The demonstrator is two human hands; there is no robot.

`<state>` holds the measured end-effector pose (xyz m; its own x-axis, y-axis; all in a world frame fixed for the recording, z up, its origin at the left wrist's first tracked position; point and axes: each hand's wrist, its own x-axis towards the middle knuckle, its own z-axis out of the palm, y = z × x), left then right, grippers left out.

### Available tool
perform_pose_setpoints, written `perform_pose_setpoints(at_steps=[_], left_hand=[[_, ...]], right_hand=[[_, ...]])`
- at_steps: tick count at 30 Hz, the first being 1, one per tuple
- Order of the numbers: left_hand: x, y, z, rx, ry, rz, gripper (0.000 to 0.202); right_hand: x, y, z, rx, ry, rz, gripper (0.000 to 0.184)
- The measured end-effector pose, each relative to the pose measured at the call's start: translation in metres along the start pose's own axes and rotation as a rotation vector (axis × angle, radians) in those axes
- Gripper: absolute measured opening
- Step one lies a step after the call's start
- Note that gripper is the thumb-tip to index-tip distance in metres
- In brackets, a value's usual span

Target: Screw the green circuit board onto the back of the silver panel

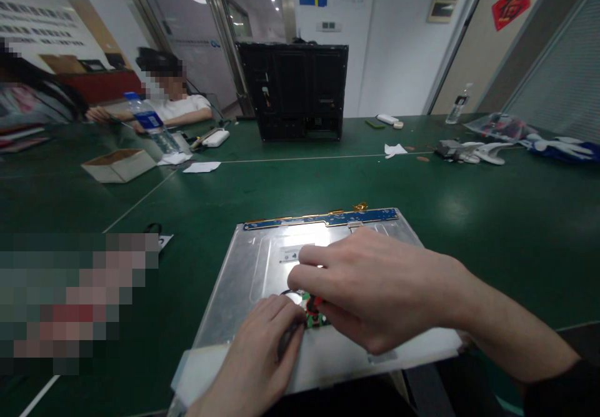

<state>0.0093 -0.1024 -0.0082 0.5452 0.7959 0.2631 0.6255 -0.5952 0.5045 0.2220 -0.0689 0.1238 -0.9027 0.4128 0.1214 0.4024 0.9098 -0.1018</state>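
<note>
A silver metal-backed display panel (267, 261) lies before me at the table's near edge. A blue circuit strip (323, 219) runs along its far side. Over the panel's near part, my left hand (267, 342) has its fingertips and thumb closed at the left edge of a small green circuit board (315, 321). My right hand (375, 286) comes in from the right, its fingers curled round a red and black tool (313, 305) at the board. Most of that tool is hidden by the hand, so its kind does not show.
A black monitor housing (297, 89) stands upright at the back. An open cardboard box (119, 165) and a water bottle (152, 120) are at left; gloves (478, 152) and another bottle (459, 104) at right. Two people sit across at left, and a pixelated area covers the near left.
</note>
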Motion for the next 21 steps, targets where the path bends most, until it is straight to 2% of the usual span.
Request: perform_pose_setpoints(at_steps=[5,17,21], left_hand=[[-0.001,-0.0019,0.0005,-0.005,0.018,0.01,0.014],[0.0006,0.0011,-0.0012,0.002,0.016,0.011,0.014],[0.0007,-0.0001,0.0002,0.011,0.016,0.009,0.015]], right_hand=[[0.0034,0.0005,0.0022,-0.028,-0.011,0.028,0.011],[0.0005,-0.0007,0.0006,0.023,0.0,-0.004,0.021],[0.0022,-0.0005,0.0008,-0.016,-0.018,0.028,0.015]])
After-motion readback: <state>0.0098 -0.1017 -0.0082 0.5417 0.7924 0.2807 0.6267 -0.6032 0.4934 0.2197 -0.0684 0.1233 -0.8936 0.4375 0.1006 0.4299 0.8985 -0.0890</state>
